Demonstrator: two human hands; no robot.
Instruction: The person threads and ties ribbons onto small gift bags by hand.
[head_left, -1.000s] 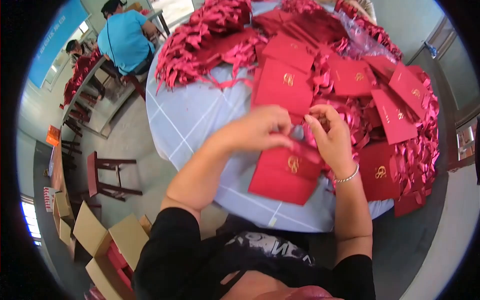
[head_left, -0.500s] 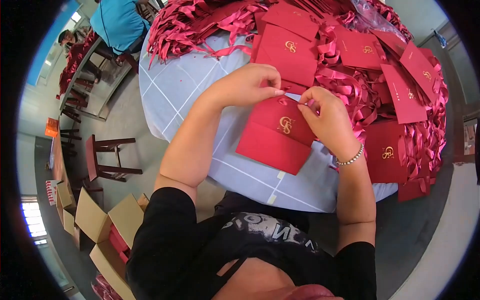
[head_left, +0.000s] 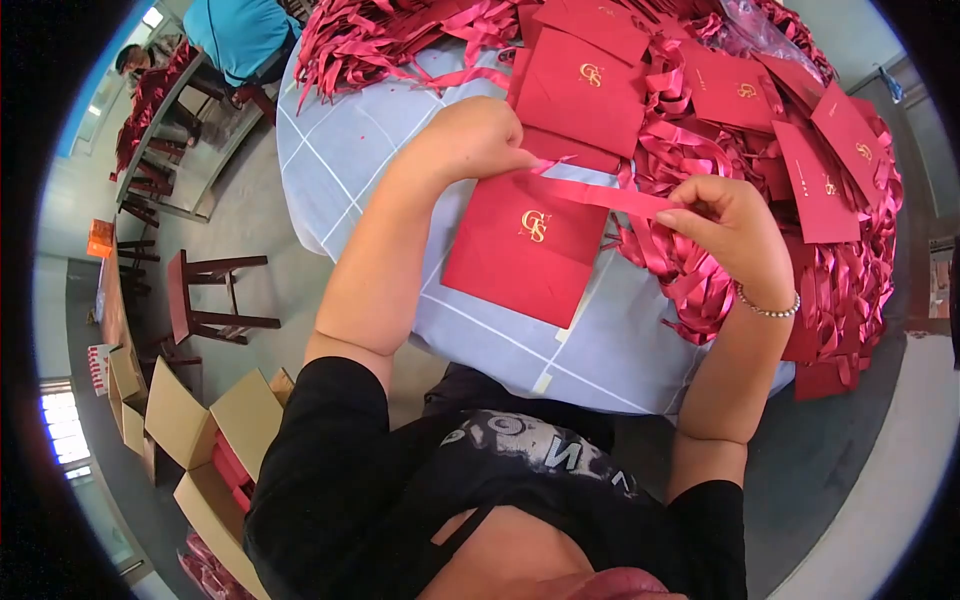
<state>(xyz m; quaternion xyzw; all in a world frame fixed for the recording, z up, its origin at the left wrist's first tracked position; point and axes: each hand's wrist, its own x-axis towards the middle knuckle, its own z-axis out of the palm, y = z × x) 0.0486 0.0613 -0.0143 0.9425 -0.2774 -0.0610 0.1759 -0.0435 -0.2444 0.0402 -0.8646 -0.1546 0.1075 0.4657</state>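
Observation:
A flat red paper gift bag (head_left: 520, 265) with a gold monogram lies in front of me on the cloth-covered table. A wide pink-red ribbon (head_left: 600, 195) runs from its top edge out to the right. My right hand (head_left: 735, 230), wearing a beaded bracelet, pinches the far part of this ribbon and holds it taut. At the bag's top left, my left hand (head_left: 475, 140) is closed, its thumb and finger on the top edge where the ribbon starts. A short ribbon tail sticks up beside the thumb; exactly what those fingers grip is partly hidden.
Stacked red bags (head_left: 580, 90) with looped ribbons cover the table's back and right side. The checked tablecloth (head_left: 340, 165) shows at left. On the floor stand a wooden stool (head_left: 215, 295) and an open carton (head_left: 190, 420). A person in blue (head_left: 240, 40) sits behind.
My right hand has moved right, drawing the ribbon out into a straight strip. The bag has shifted slightly left and tilted, while my left hand has moved a little left and up.

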